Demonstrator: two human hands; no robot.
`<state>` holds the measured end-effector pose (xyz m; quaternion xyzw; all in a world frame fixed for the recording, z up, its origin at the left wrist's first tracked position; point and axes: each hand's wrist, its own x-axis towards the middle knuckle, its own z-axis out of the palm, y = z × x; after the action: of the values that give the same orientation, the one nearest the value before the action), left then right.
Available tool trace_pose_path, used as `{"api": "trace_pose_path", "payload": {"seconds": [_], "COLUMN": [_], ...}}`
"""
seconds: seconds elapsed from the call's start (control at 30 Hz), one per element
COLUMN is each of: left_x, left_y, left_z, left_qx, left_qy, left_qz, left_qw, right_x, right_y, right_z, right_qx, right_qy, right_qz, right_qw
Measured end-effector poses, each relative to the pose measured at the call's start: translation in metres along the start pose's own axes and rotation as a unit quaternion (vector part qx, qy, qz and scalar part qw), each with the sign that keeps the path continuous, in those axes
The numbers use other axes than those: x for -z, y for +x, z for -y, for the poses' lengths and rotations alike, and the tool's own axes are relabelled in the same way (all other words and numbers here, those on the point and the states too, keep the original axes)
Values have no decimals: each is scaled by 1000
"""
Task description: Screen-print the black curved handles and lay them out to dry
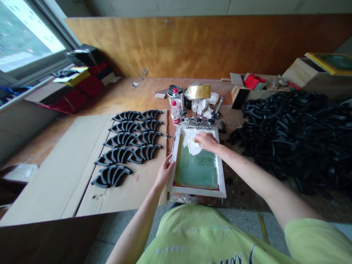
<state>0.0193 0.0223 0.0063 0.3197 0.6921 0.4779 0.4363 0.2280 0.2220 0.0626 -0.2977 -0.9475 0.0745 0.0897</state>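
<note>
A screen-printing frame (221,181) with a pale metal rim and green mesh lies in front of me. My left hand (165,169) holds its left edge, thumb on the side and fingers partly hidden. Near the top of the mesh, my right hand (206,141) is closed on a white cloth (194,148), pressed against the surface. The cloth's exact kind is hard to make out. White smears surround it on the mesh. A metal hinge clamp (196,121) runs along the frame's far end.
Curved black plastic pieces (118,139) lie in rows on cardboard (148,183) at left. A large heap of similar pieces (286,132) covers the right. Behind the frame stand bottles with red caps (175,113), a tub (173,90) and a tape roll (199,91).
</note>
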Motion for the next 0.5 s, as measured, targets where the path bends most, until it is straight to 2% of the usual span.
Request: {"api": "trace_pose_path", "payload": {"seconds": [0.07, 0.13, 0.2, 0.33, 0.4, 0.5], "left_x": [1, 1, 1, 3, 3, 2], "left_y": [0, -1, 0, 0, 0, -3], "left_z": [1, 2, 1, -2, -4, -10], "left_qx": [2, 2, 0, 5, 12, 18], "left_qy": [-4, -8, -13, -24, -30, -36], "left_qz": [-1, -2, 3, 23, 24, 21], "left_qw": [1000, 1000, 1000, 999, 999, 999], "right_x": [4, 10, 14, 6, -2, -4], "right_y": [-18, -25, -23, -22, -30, -37], "right_z": [2, 3, 3, 10, 14, 12], "right_qx": [83, 134, 128, 51, 68, 101], "right_qy": [23, 55, 75, 46, 42, 74], "right_qz": [20, 43, 47, -35, -53, -38], "right_qw": [996, 988, 988, 997, 995, 991]}}
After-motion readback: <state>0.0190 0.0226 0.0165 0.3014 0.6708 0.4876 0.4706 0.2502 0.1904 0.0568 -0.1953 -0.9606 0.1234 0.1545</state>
